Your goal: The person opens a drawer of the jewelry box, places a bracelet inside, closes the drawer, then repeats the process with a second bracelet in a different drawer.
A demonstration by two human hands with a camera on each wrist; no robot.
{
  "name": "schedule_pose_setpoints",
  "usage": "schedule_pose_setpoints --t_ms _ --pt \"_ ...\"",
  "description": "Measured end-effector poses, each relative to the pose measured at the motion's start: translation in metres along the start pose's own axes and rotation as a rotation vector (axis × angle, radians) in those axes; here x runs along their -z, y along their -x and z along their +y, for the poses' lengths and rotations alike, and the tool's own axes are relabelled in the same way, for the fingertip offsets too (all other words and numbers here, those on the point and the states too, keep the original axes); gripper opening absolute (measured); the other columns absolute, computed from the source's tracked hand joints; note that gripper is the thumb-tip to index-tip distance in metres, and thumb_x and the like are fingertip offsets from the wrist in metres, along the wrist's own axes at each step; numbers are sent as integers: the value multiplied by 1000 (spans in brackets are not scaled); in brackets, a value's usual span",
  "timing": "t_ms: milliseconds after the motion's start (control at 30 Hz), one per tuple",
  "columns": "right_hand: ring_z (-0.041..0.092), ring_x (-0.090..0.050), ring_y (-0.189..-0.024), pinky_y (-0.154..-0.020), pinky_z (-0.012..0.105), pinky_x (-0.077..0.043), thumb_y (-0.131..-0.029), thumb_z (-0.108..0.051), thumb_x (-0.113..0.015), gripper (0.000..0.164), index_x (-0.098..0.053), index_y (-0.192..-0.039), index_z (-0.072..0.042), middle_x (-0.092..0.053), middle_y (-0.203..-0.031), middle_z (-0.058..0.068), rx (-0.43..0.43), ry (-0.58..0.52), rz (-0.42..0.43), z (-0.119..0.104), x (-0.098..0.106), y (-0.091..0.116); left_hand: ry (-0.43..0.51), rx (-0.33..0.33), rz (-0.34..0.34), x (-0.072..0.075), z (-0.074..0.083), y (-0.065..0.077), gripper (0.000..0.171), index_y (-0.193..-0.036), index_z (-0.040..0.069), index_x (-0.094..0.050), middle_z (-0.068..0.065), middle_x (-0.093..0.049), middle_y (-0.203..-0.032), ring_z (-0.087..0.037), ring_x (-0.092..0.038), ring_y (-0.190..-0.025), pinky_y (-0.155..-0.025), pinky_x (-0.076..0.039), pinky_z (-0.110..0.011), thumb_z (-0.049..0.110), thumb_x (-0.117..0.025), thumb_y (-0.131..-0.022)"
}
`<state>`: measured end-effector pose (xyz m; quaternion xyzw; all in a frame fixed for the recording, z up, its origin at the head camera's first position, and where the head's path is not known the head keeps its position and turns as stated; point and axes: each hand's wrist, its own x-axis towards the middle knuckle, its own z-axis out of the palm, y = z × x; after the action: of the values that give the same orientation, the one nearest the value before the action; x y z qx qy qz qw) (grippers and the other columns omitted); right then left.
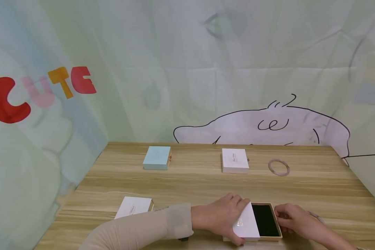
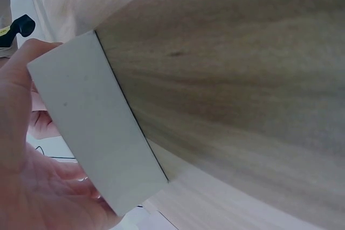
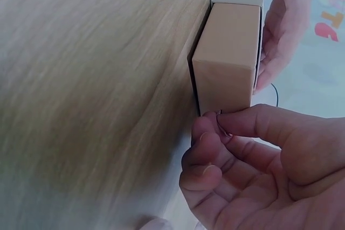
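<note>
My left hand grips the white sleeve of a gift box, fingers at its far side and thumb at its near side. The left wrist view shows the pale end of the sleeve held between thumb and fingers. From the sleeve's right side the tan drawer stands partly pulled out, with a black lining and nothing lying on the part that shows. My right hand pinches the pull tab at the middle of the drawer's end face, mostly hidden by thumb and forefinger.
A light-blue box and a white box stand at the back of the table. Another white box lies left, partly behind my left sleeve. A bangle lies at the back right; a second bangle shows behind my right hand.
</note>
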<state>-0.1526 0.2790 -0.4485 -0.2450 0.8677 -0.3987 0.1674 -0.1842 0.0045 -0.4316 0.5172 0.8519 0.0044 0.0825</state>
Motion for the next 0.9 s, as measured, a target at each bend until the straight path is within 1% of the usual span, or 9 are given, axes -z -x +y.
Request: schedule_pose_setpoints --t_ms 100,333,500,667,900 --pt "1 -47 -51 -46 24 -42 -94 3 -57 25 -54 -75 -12 -52 -62 -12 10 -6 -4 0 0 0 10 3 -3 0 0 0 106 -153 4 -31 -3 -49 -136 -8 -44 -113 -98 -35 -18 70 -68 -79" --pt "2 -47 -51 -46 24 -42 -95 2 -57 24 -54 -75 -12 -53 -62 -11 -1 -13 -12 0 2 2 22 7 -6 0 -1 0 107 -154 5 -30 -2 -49 -136 -8 -43 -112 -98 -35 -18 70 -68 -79" --pt "3 -47 -52 -47 24 -42 -96 1 -57 23 -54 -76 -11 -53 -63 -10 -11 -37 -27 0 4 3 35 5 -12 -1 -2 0 107 -154 5 -29 -2 -48 -138 -7 -43 -113 -98 -35 -18 70 -68 -79" --pt "3 -47 -52 -47 24 -42 -96 1 -57 22 -55 -77 -10 -53 -63 -10 -23 -33 -37 0 6 4 18 -4 -5 -1 -2 -1 106 -154 4 -30 -3 -49 -137 -7 -43 -112 -96 -35 -18 70 -67 -79" --pt "4 -47 -52 -47 24 -42 -96 1 -57 22 -56 -77 -11 -53 -63 -9 -36 -24 -43 0 7 4 35 1 -4 0 -2 0 106 -153 4 -30 -3 -49 -136 -8 -43 -112 -96 -35 -18 69 -68 -79"
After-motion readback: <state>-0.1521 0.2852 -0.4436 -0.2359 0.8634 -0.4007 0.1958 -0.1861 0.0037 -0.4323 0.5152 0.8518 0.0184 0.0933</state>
